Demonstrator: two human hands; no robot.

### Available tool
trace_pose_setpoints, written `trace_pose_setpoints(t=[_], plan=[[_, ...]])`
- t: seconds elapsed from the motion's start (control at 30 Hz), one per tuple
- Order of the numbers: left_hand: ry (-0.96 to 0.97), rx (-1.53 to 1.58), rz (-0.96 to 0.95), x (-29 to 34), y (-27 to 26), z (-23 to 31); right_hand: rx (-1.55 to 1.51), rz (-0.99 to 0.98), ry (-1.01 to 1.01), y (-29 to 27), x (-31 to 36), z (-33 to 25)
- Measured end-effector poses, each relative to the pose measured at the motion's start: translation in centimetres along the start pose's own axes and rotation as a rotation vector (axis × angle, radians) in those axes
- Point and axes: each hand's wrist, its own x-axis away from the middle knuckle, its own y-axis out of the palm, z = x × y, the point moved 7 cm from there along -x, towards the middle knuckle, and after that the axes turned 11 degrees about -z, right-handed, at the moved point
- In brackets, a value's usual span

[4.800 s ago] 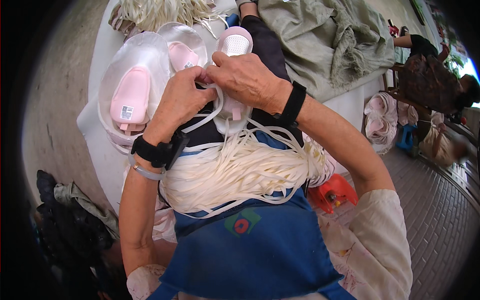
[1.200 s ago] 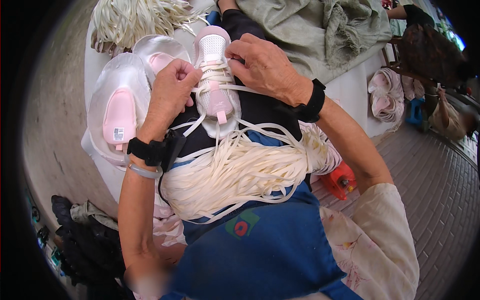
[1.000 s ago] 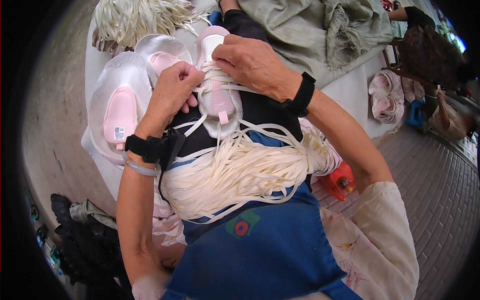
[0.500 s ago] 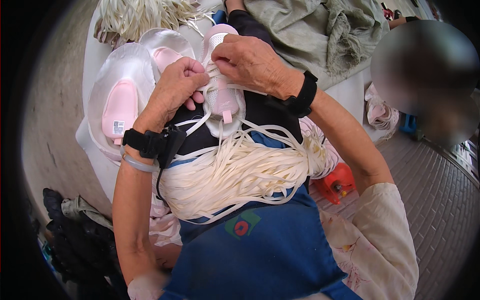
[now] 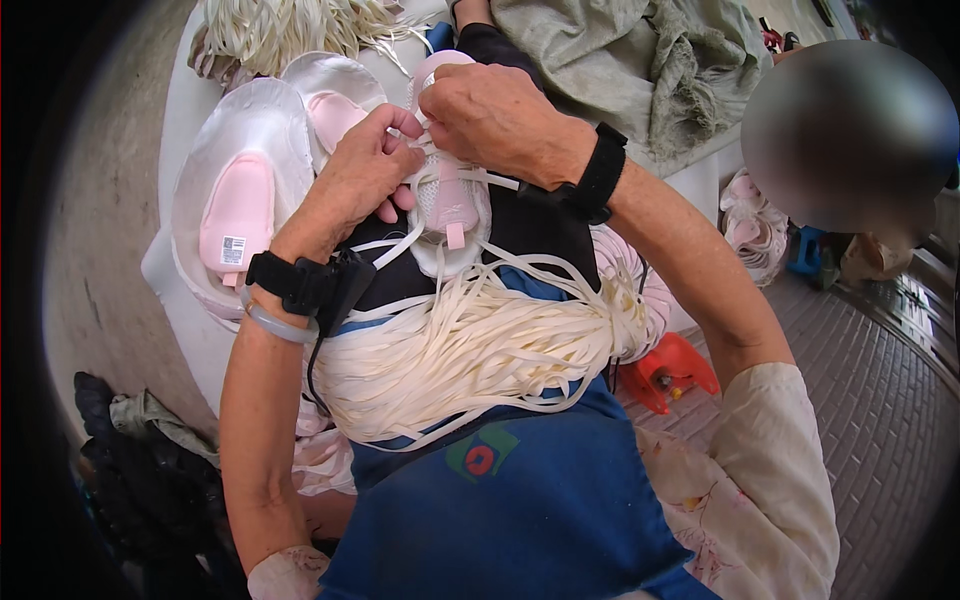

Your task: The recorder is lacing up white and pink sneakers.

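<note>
A pink and white sneaker (image 5: 447,205) lies over my dark-clad lap, its heel tab toward me. White shoelace is strung across its upper. My left hand (image 5: 372,165) is at the shoe's left edge, thumb and fingers curled at the lace, index finger reaching to the lacing. From the right, my right hand (image 5: 505,118) covers the upper near the toe, fingers pinched on a lace; the fingertips are partly hidden. Loose lace ends trail on both sides of the shoe. A thick bundle of cream shoelaces (image 5: 470,350) rests across my lap on a blue apron (image 5: 480,520).
At left lie white shoe shells with pink insoles (image 5: 238,210) on a white surface. More laces (image 5: 290,35) are heaped beyond them. A grey-green cloth (image 5: 610,70) spreads at the far right. An orange-red plastic object (image 5: 665,372) and stacked pink pieces (image 5: 752,228) stand at right.
My right hand has moved slightly toward the shoe's toe. My left index finger has lifted away from the thumb toward the lacing. The shoe has hardly moved.
</note>
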Motion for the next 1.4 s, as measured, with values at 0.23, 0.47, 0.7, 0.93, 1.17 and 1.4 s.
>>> trace_pose_setpoints(t=[0.23,0.47,0.7,0.93,1.17,1.4], plan=[[-0.045,0.002,-0.002,-0.5,-0.1,-0.6,0.213,0.012,-0.029,1.5,-0.4,-2.0],[-0.009,-0.008,0.016,-0.2,-0.1,-0.3,-0.288,-0.081,0.135,1.2,-1.2,3.0],[-0.022,-0.011,0.01,-0.2,-0.2,-0.2,-0.383,-0.161,-0.004,1.0,-1.5,3.6],[-0.029,-0.014,-0.011,-0.5,-0.2,-0.4,0.056,-0.081,-0.117,1.2,-1.4,0.1],[-0.02,-0.015,0.025,-0.2,-0.4,-0.6,-0.258,-0.086,0.077,1.6,-2.2,2.5],[-0.02,-0.006,0.014,-0.1,-0.2,-0.2,-0.718,-0.315,0.18,1.6,-0.7,4.0]])
